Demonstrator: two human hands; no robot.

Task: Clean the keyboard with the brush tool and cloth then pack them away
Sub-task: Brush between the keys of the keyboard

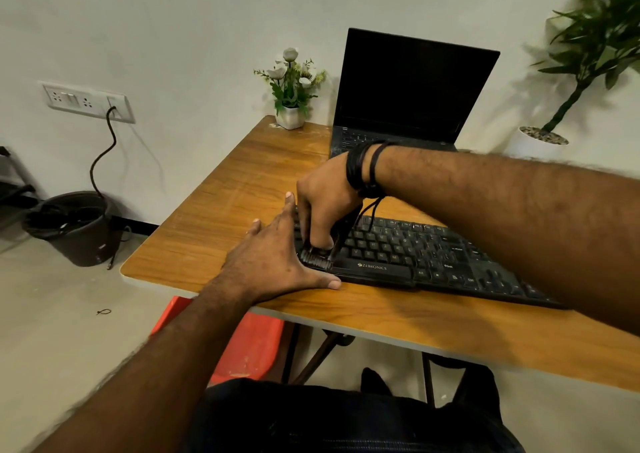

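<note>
- Right hand (325, 196) reaches across from the right, its fingers curled down around the brush tool (317, 256) and pressing it onto the left end of the keyboard (415, 255); dark bands circle the wrist, with a cord hanging from them.
- Bristles of the brush tool show just below the fingertips, against the keys at the keyboard's near left corner; the handle is mostly hidden by the hand.
- Left hand (273, 262) lies flat with fingers straight and spread, its palm on the table (214, 217) and its thumb along the keyboard's front edge, touching the left end of the board.
- The keyboard is black, lies at a slant across the wooden table, and carries a brand name on its front lip; its right end passes under the right forearm.
- No cloth is distinguishable in this view.
- Behind the keyboard stands an open laptop (412, 88) with a dark screen.
- A small white pot of flowers (292, 88) sits at the table's far left corner, just beside the laptop.
- A larger potted plant (585, 57) stands at the far right.
- On the floor to the left stands a dark bin (74, 227), below a wall socket panel (88, 100) with a cable (104, 154) plugged in.
- A red seat (249, 345) shows beneath the table's near edge.
</note>
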